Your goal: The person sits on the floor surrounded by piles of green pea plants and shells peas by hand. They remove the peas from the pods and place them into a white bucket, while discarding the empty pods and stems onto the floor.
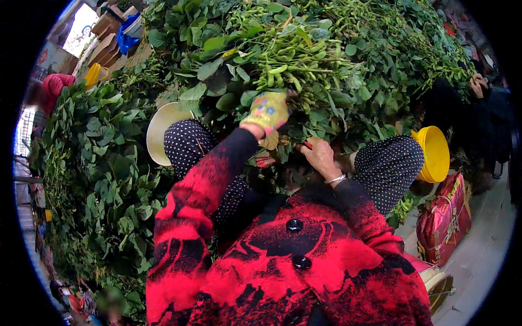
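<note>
My left hand (pixel 268 112), in a yellow patterned glove, is closed round a bunch of green soybean plants (pixel 296 62) thick with pods. The bunch fans out away from me, and the glove hides part of its stems. Just right of and nearer than the glove is my bare right hand (pixel 321 157), a bracelet at its wrist. Its fingers are curled on a small red-handled tool (pixel 308 144), whose working end I cannot make out. A dry yellowish leaf (pixel 269 140) hangs below the glove, between the two hands.
Heaped soybean plants (pixel 103 174) surround me. A whitish basin (pixel 160 136) stands by my left knee, a yellow bucket (pixel 435 155) by my right. Behind that lie a red bag (pixel 446 223) and a pail (pixel 437 288). Other people's sleeve (pixel 57 87) and hand (pixel 478 86) show at the sides.
</note>
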### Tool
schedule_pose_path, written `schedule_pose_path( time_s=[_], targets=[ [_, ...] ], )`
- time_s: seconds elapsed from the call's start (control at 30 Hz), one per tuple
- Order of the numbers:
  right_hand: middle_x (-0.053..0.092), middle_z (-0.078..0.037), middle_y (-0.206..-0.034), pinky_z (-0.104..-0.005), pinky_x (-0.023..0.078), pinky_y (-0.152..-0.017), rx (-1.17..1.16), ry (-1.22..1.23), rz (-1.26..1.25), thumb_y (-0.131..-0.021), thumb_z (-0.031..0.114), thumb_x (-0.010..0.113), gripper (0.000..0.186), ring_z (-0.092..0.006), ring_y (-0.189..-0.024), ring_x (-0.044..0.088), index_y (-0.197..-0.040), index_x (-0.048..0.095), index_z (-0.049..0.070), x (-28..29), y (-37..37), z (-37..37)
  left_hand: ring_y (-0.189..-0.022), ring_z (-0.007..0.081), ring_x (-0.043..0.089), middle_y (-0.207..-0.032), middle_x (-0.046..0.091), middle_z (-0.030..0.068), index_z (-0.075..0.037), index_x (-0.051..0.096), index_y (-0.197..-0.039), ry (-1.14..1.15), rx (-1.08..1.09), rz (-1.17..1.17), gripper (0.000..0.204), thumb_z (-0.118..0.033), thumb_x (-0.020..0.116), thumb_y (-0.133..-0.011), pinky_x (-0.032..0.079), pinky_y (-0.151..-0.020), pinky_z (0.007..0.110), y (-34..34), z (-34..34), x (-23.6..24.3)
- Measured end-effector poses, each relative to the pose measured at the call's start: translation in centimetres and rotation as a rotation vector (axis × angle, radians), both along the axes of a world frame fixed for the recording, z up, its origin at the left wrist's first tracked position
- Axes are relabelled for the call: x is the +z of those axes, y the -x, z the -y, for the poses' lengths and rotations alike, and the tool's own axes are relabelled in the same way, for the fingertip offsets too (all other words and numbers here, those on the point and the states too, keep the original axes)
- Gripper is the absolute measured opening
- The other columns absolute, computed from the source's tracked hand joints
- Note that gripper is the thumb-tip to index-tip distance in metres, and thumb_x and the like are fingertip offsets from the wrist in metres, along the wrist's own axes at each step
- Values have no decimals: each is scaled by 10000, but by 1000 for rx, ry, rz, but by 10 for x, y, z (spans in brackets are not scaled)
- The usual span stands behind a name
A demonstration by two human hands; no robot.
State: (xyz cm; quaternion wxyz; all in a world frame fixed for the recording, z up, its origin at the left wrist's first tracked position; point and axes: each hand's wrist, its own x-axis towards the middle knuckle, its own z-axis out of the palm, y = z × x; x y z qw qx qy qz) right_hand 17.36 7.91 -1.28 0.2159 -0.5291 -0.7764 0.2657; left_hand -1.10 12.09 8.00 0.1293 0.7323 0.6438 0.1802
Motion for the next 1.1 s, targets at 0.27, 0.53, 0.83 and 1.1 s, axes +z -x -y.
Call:
schedule_pose_path(
  time_s=[0.27,0.53,0.83,1.1],
  targets=[
    [467,19,-586,-206,269,-360,-295,915,-922,-793,185,576,189,-66,-432,384,-679,491,59,-13,-6,-16,-1007,318,517,-1088,550,154,-123,467,-1198,152,-99,-189,510,-422,477,-786,406,-855,383,-10,-63,30],
    [415,58,-595,-173,247,-389,-111,839,-1005,-762,100,599,114,-26,-434,340,-817,513,50,70,-31,17,-1079,287,480,-1177,504,127,-178,417,-1250,220,-112,-276,525,-441,450,-796,384,-885,388,-8,-72,34],
    [432,57,-573,-193,315,-482,-136,178,-654,-665,103,666,184,-29,-538,373,-645,502,22,108,-49,17,-1028,298,514,-1090,544,196,8,470,-1154,297,-153,4,538,-352,542,-762,406,-854,336,11,-25,51],
    [467,-66,-509,-260,373,-476,31,-151,-345,-643,210,629,246,-105,-480,419,-607,512,-4,177,-19,-20,-1268,302,220,-1380,225,120,-123,221,-1342,-110,-244,47,915,-397,699,-612,266,-992,388,-10,50,-14]
  ],
)
